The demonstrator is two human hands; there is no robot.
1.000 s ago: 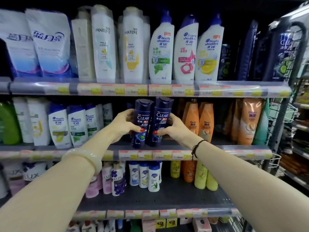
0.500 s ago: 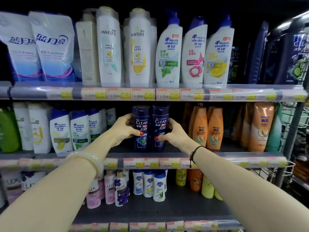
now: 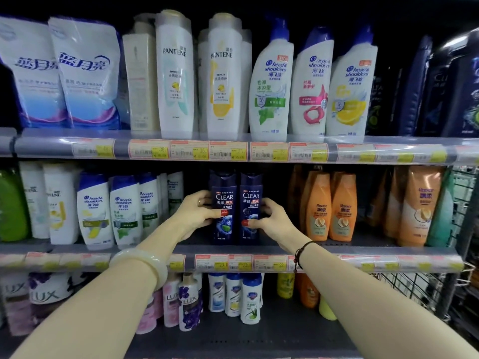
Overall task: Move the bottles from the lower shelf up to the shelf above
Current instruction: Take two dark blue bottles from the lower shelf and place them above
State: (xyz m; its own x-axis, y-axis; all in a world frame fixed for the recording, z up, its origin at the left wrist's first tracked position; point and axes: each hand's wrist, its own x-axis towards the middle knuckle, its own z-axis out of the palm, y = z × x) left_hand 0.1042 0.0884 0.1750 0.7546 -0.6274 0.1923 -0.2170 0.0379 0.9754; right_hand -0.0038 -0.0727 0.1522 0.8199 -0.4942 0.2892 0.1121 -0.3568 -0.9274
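Observation:
Two dark blue CLEAR bottles stand upright side by side on the middle shelf (image 3: pixel 363 246). My left hand (image 3: pixel 198 212) grips the left CLEAR bottle (image 3: pixel 223 203) from its left side, thumb across the label. My right hand (image 3: pixel 269 220) grips the right CLEAR bottle (image 3: pixel 251 200) from its right side, thumb on the front. Both bottle bases sit at the shelf surface. The bottom shelf (image 3: pixel 259 340) below holds several small white and blue bottles (image 3: pixel 234 294) and Lux bottles (image 3: pixel 188 304).
Orange Rejoice bottles (image 3: pixel 329 208) stand right of my right hand; Head & Shoulders bottles (image 3: pixel 124 208) stand left of my left hand. The top shelf (image 3: pixel 233 149) carries Pantene and large Head & Shoulders bottles. A wire rack (image 3: pixel 425 294) stands at the right.
Both hands carried the two CLEAR bottles back into the middle shelf and lowered them until they stand on it. The camera moved closer and tilted slightly up.

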